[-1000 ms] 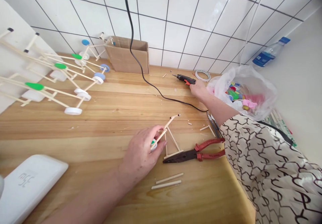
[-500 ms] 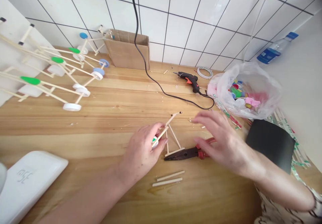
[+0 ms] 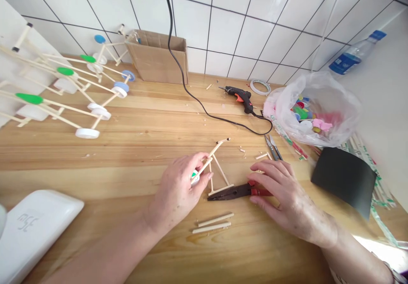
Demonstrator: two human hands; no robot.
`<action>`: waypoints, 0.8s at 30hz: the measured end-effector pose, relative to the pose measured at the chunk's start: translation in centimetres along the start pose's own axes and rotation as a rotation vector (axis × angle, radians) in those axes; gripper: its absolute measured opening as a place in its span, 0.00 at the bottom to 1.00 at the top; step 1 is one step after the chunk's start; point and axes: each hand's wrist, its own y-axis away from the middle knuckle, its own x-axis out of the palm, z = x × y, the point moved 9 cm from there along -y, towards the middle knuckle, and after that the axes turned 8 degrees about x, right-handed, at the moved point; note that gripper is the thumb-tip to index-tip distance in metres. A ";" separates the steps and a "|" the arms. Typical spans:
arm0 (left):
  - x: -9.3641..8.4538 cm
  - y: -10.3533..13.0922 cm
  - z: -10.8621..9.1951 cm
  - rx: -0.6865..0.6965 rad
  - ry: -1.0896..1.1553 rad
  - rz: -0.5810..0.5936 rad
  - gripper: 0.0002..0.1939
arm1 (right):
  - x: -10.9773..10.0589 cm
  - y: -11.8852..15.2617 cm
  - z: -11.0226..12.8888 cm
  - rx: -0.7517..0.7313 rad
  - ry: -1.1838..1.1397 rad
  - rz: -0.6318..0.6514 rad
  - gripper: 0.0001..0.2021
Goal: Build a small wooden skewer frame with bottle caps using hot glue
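My left hand (image 3: pixel 178 186) is closed round part of a small frame of thin wooden sticks (image 3: pixel 219 168). A white piece with green on it shows between thumb and fingers. The frame's lower crosspiece lies along the jaws of long-nose pliers (image 3: pixel 228 193), and its upper end has dark tips. My right hand (image 3: pixel 283 190) has its thumb and fingers round the red handles of the pliers, which lie on the wooden table. Two loose sticks (image 3: pixel 212 228) lie just below the pliers.
Several stick models with wheels (image 3: pixel 87 133) stand at the left, near a cardboard box (image 3: pixel 157 58). A glue gun (image 3: pixel 239 97), tape roll (image 3: pixel 260 87), snips (image 3: pixel 273 147), plastic bag of caps (image 3: pixel 341 101) and black sheet (image 3: pixel 342 180) lie back and right. A white device (image 3: pixel 44 228) sits front left.
My right hand has come down onto the pliers' handles, and the snips now show beyond it. My left hand keeps its hold on the stick frame. The view has shifted slightly.
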 end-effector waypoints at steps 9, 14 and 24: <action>-0.1 -0.1 0.1 -0.019 0.002 -0.001 0.12 | 0.6 -0.3 0.0 0.020 -0.071 -0.001 0.08; -0.1 -0.2 0.0 -0.012 0.002 -0.008 0.12 | 0.6 -0.4 0.0 0.026 -0.106 -0.007 0.08; -0.1 -0.2 -0.1 -0.003 0.000 -0.006 0.13 | 0.6 -0.4 0.1 0.021 -0.135 -0.001 0.09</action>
